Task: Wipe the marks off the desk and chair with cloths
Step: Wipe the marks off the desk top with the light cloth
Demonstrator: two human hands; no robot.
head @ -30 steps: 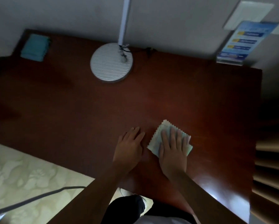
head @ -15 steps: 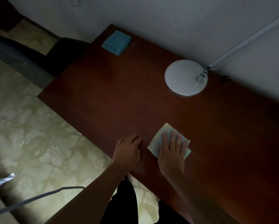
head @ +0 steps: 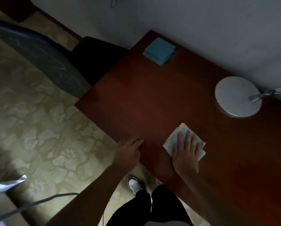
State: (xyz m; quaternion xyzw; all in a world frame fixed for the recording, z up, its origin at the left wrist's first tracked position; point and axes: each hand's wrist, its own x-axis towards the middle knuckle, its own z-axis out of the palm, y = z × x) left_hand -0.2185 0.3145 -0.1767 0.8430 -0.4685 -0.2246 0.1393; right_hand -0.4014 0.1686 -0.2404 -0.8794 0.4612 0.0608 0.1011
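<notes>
Fingers point(head: 189, 139) of my right hand point(head: 186, 154) flat, pressing pale cloth point(head: 174, 137) on desk point(head: 152, 103); left hand point(head: 128, 152) loosely rests at near edge. Folded teal cloth point(head: 159, 51) far-left, lamp base point(head: 238, 97) far-right.

Polished wood, soft cloths, ribbed metal

The tabletop point(head: 152, 103) shows reddish-brown wood, smooth with a low sheen near its front edge. The pale cloth point(head: 177, 136) looks soft and woven, its edges pinked in zigzags. The folded teal cloth point(head: 159, 50) looks matt and plush. The lamp base point(head: 237, 97) is ridged, silvery metal, and the floor point(head: 38, 128) carries a matt floral pattern.
</notes>
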